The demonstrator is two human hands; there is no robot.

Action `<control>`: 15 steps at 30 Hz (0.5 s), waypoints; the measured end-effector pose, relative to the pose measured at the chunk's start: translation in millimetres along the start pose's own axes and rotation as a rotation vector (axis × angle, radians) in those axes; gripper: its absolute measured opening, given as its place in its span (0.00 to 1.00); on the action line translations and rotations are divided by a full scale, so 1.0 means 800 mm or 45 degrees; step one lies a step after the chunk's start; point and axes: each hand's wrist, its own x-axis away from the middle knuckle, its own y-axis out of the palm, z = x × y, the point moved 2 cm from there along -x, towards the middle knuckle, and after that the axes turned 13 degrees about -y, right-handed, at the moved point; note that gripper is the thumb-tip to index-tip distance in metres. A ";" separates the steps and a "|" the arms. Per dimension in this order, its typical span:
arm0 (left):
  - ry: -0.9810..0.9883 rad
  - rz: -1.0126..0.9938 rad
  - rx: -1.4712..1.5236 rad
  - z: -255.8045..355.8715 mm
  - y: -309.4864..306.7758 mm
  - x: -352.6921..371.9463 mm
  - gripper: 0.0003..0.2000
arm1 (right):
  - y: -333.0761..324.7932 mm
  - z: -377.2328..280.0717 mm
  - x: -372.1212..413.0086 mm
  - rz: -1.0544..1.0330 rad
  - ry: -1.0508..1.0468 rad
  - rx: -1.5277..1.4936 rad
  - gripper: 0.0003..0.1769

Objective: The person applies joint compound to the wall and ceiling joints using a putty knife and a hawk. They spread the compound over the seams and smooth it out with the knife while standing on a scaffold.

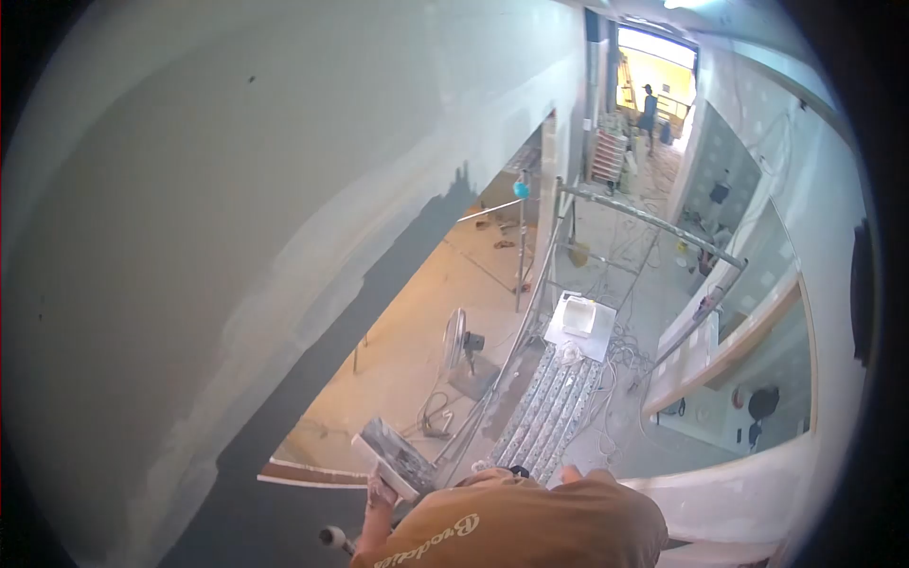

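Observation:
At the lower left, my left hand [383, 489] is closed around a long rectangular mud pan [400, 458], its inside grey and smeared and its side pale. The pan is tilted, beside the lower edge of a large wall opening. A brown shirt [530, 521] with white lettering fills the bottom middle. Just beyond it shows a small patch of skin [570, 473], too little to tell which body part it is. My right hand cannot be made out. To the left rises a plastered wall [189, 189] with pale smoothed compound and a dark grey lower band.
A paint-spattered ribbed plank [549, 407] lies below, with a white board [579, 327] at its far end. Scaffold rails [653, 220] stand around it. A fan [459, 341] and cables are on the floor. Far off, a person [649, 112] stands near the bright doorway.

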 end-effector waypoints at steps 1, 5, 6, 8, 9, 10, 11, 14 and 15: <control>-0.044 0.109 0.084 -0.005 -0.020 -0.026 0.20 | 0.017 -0.003 0.021 -0.024 -0.066 0.058 0.08; -0.028 0.153 0.004 -0.012 -0.096 -0.099 0.25 | 0.047 -0.022 0.060 0.083 -0.011 -0.130 0.06; -0.087 0.094 0.005 -0.011 -0.100 -0.101 0.25 | 0.052 -0.028 0.063 0.115 -0.009 -0.151 0.06; -0.162 0.030 -0.011 -0.009 -0.100 -0.107 0.26 | 0.057 -0.031 0.060 0.204 -0.047 -0.181 0.06; -0.167 0.043 0.003 -0.009 -0.104 -0.109 0.26 | 0.059 -0.030 0.057 0.274 -0.079 -0.204 0.06; -0.171 0.057 0.017 -0.010 -0.103 -0.112 0.26 | 0.062 -0.024 0.057 0.393 -0.155 -0.264 0.06; -0.187 0.056 0.001 -0.009 -0.096 -0.113 0.26 | 0.063 -0.027 0.053 0.400 -0.138 -0.277 0.06; -0.216 0.111 0.052 -0.009 -0.086 -0.112 0.27 | 0.056 -0.024 0.035 0.349 0.002 0.005 0.06; -0.213 0.136 0.009 -0.010 -0.082 -0.115 0.27 | 0.050 -0.017 0.032 0.358 0.062 -0.108 0.06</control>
